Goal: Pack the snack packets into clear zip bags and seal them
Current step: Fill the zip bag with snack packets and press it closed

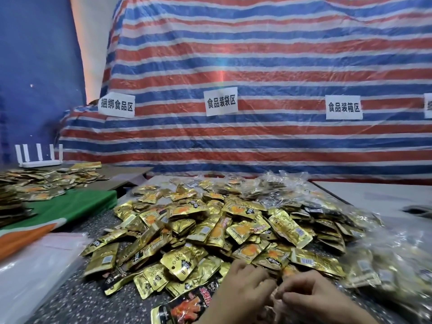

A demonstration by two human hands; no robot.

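A big heap of gold snack packets [210, 225] covers the speckled table [77, 300] in front of me. My left hand [243, 284] and my right hand [313, 295] meet at the near edge of the heap with fingers curled. Together they pinch the top of a clear zip bag [277, 305], which is blurred and mostly hidden between them. A black and red snack packet [184, 307] lies just left of my left wrist.
A stack of flat clear zip bags [35, 265] lies at the near left beside a green and orange cloth [70, 206]. Filled clear bags [397, 258] pile up at the right and back. More packets [42, 181] and a white router [39, 157] sit far left. A striped tarp [257, 66] with paper labels hangs behind.
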